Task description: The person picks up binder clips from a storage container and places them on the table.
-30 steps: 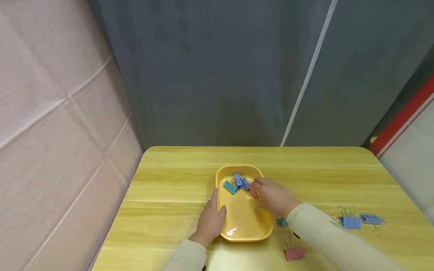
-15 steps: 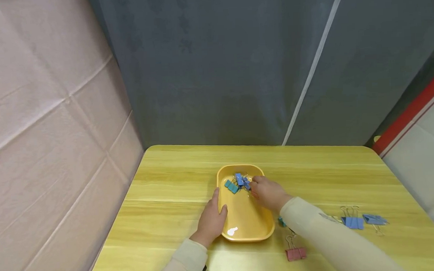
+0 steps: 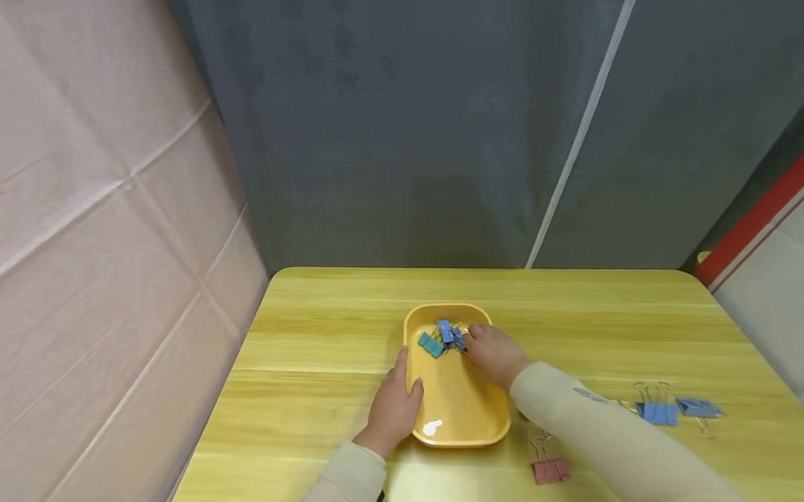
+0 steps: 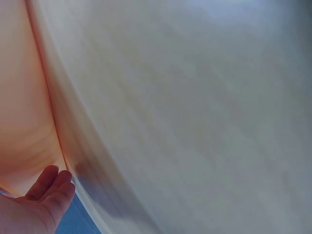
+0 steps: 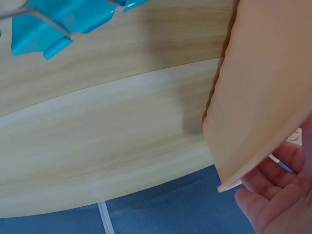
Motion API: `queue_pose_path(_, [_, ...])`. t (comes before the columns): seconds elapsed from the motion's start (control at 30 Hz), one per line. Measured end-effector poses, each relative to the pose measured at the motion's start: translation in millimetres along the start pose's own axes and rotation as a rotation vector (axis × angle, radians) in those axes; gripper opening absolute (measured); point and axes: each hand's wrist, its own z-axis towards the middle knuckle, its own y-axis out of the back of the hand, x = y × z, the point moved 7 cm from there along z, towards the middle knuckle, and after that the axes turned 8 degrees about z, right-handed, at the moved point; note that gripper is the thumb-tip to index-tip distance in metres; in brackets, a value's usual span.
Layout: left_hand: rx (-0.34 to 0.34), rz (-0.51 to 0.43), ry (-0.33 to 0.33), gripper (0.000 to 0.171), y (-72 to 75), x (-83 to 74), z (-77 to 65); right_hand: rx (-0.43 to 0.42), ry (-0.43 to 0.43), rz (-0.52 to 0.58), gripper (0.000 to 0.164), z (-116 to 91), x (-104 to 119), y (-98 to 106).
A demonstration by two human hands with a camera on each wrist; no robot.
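Note:
A yellow-orange tray (image 3: 457, 406) lies on the wooden table, with several binder clips towards its far end. One is teal (image 3: 431, 345); beside it are blue binder clips (image 3: 445, 331). At the tray's left side my left hand (image 3: 392, 409) holds the wall, its thumb over the rim and its fingers along the outside. My right hand (image 3: 495, 354) reaches over the right rim, fingertips down beside the blue clips. In the right wrist view the tray wall (image 5: 263, 92) hides those fingertips, so I cannot tell whether they hold a clip.
A pink binder clip (image 3: 550, 471) lies on the table (image 3: 324, 329) right of the tray's near end. Further right are blue binder clips (image 3: 657, 413), partly beyond my right sleeve (image 3: 598, 422). A teal binder clip (image 5: 73, 22) shows in the right wrist view. A dark panel (image 3: 397, 131) stands behind the table.
My right hand has lowered slightly among the clips in the tray. The pink clip seen at its fingers one second ago is now out of sight. My left hand stays on the tray.

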Motion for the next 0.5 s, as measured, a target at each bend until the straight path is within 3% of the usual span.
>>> queue_pose_path(0.5, [0.001, 0.001, 0.004, 0.062, 0.4, -0.3, -0.2, 0.082, -0.013, -0.086, 0.020, 7.7, -0.2, -16.9])
